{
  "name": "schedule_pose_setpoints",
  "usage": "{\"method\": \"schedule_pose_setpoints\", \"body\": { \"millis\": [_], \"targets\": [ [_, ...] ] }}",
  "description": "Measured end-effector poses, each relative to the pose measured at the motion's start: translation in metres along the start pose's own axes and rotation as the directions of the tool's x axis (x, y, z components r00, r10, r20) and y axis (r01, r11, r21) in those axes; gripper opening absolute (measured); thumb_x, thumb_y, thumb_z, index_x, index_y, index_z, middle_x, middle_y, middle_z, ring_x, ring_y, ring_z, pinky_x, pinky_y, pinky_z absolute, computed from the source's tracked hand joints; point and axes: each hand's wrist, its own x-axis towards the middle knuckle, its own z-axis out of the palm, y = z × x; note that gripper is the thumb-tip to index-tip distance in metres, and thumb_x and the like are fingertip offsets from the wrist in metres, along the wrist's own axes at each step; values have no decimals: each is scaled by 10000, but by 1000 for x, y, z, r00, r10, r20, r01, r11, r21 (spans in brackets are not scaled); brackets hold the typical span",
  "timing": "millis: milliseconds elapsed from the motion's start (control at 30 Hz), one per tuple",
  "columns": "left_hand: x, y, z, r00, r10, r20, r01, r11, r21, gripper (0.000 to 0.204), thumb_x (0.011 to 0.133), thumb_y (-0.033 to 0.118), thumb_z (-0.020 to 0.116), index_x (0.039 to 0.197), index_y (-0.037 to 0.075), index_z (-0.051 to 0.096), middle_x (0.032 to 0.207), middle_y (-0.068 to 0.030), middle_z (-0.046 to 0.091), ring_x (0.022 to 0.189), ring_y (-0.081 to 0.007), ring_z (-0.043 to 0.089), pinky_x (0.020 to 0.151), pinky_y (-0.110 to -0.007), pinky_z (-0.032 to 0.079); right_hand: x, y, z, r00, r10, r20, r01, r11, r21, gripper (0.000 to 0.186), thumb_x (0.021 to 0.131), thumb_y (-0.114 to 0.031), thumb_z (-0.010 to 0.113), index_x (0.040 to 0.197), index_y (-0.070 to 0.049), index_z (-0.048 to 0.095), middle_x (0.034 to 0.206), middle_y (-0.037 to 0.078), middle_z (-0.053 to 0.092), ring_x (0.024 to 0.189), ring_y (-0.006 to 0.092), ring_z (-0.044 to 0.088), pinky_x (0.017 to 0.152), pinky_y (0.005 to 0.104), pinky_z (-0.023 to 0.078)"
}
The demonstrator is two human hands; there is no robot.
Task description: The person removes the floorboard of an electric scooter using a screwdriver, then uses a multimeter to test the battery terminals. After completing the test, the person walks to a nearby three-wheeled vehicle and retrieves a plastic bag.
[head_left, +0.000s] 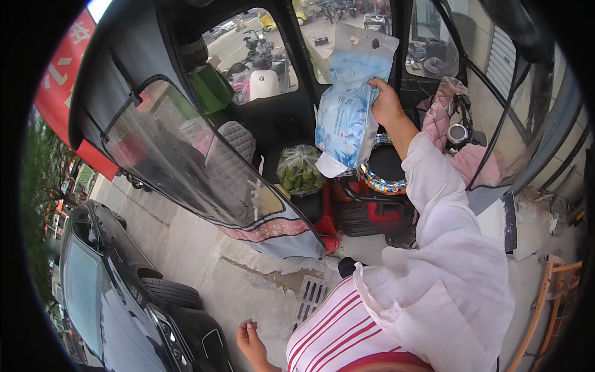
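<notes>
My right hand (387,105) grips the right edge of a light blue soft tissue pack (346,118). The pack hangs upright, with a hole in its pale top flap and something white at the lower end. Below it, a steering wheel with a multicoloured shiny cover (383,184) is partly hidden. Low in the picture, my left hand (250,341) hangs at my side over the pavement, its fingers loosely bent and nothing visible in them. A clear plastic bag of green produce (300,170) sits left of the tissue pack, inside the cabin of the small covered vehicle.
The vehicle's clear plastic door flap (204,155) stands open on the left. A pink quilted cover (474,162) lies near the handlebar and a round mirror or lamp (457,134). A dark car (118,291) is parked at left. A drain grate (312,296) and orange wooden frame (551,304) are nearby.
</notes>
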Motion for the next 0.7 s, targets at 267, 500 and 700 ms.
{"method": "schedule_pose_setpoints", "body": {
  "millis": [267,500,700],
  "targets": [
    [-55,58,189,791,64,609,-20,997,-79,180,989,160,555,1023,-1,629,898,-43,650,833,-105,585,799,-258,466,-395,-117,-106,928,-146,-341,4,923,-385,368,811,-8,538,1173,18,596,1102,86,656,1030,197,624,937,324,471],
    [-184,115,357,464,156,872,-41,987,-155,182,995,161,547,1023,2,632,905,-28,645,838,-94,575,810,-243,456,-646,-319,-203,596,-559,-576,259,813,-522,365,802,-17,519,1155,10,606,1077,86,673,1008,210,636,941,333,471],
    [-356,150,526,224,81,971,35,995,-91,170,996,152,538,1020,10,629,892,-26,646,837,-96,574,803,-252,459,-736,-501,-265,311,-758,-573,595,626,-504,256,845,-67,502,1058,0,628,1081,95,668,1037,231,617,979,383,464]
  ]
}}
